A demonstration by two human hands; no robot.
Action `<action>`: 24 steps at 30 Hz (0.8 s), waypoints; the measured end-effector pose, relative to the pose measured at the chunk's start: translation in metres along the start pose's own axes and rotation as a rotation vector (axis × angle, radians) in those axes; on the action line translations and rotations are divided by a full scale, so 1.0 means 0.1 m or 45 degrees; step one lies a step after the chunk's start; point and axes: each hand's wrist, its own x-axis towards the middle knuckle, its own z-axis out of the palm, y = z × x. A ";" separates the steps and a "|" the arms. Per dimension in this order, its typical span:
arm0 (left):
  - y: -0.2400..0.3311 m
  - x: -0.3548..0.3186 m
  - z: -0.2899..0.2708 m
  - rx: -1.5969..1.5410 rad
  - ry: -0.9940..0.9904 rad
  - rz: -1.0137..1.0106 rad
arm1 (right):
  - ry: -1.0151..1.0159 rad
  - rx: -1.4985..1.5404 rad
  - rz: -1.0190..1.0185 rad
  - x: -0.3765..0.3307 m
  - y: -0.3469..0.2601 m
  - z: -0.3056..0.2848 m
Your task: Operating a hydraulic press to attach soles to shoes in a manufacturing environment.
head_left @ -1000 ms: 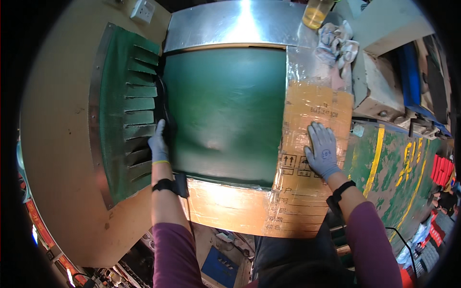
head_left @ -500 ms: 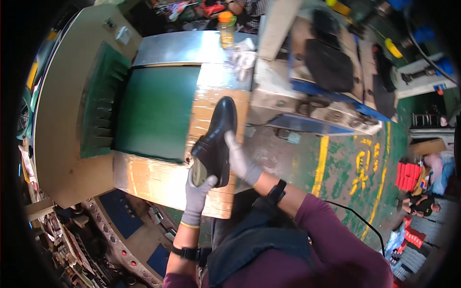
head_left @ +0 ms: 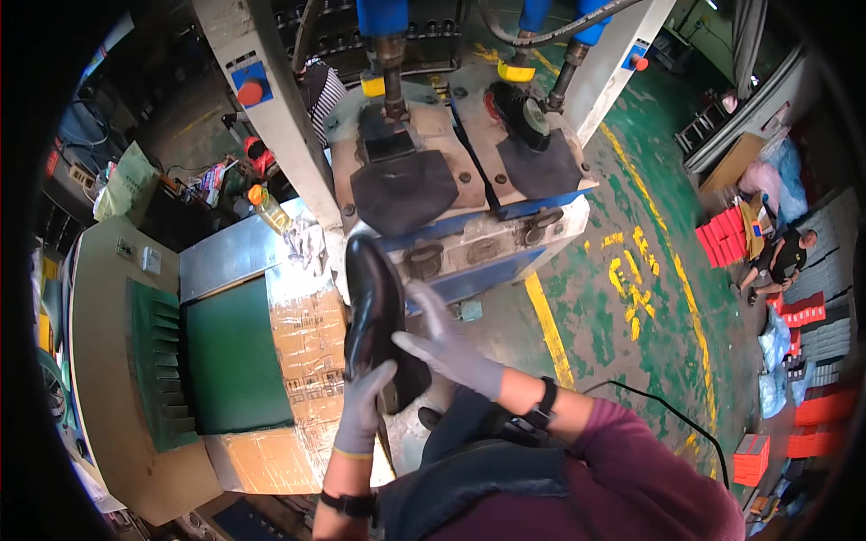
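A shiny black leather shoe (head_left: pixel 373 302) is upright in front of me, its toe pointing away. My left hand (head_left: pixel 363 410), in a grey glove, grips the heel end, the thumb lying along the shoe's back. My right hand (head_left: pixel 456 347), also gloved, is at the shoe's right side with fingers stretched out and apart; the thumb tip is at or very near the shoe. Past the toe stands a two-station press (head_left: pixel 487 248) with dark pads (head_left: pixel 404 194). Another black shoe (head_left: pixel 523 119) sits under its right-hand station.
On the left, a conveyor with a green belt (head_left: pixel 236 356) comes out of a beige housing (head_left: pixel 99 361), bordered by cardboard (head_left: pixel 311 352). Press posts (head_left: pixel 275 135) carry red buttons (head_left: pixel 250 92). A bottle with an orange cap (head_left: pixel 268 207) stands behind. A person (head_left: pixel 785 261) sits at far right near red boxes (head_left: pixel 722 237).
My view has swung right toward the press, and the shoe has come with it, away from the belt. My right hand's fingers have spread and eased off the shoe's side.
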 end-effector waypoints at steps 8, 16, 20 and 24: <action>0.42 2.04 0.37 0.145 -0.273 -0.236 | 0.095 -0.508 -0.342 0.84 0.06 -0.85; 0.39 2.96 0.33 -0.013 -0.152 -0.478 | 0.128 -0.408 -0.243 1.65 0.15 -1.09; 0.07 3.51 0.20 -0.123 -0.121 -0.527 | 0.047 -0.385 -0.258 2.24 0.30 -1.25; -0.18 3.87 0.20 0.668 -0.039 -0.058 | -0.016 -0.310 -0.203 2.56 0.45 -1.47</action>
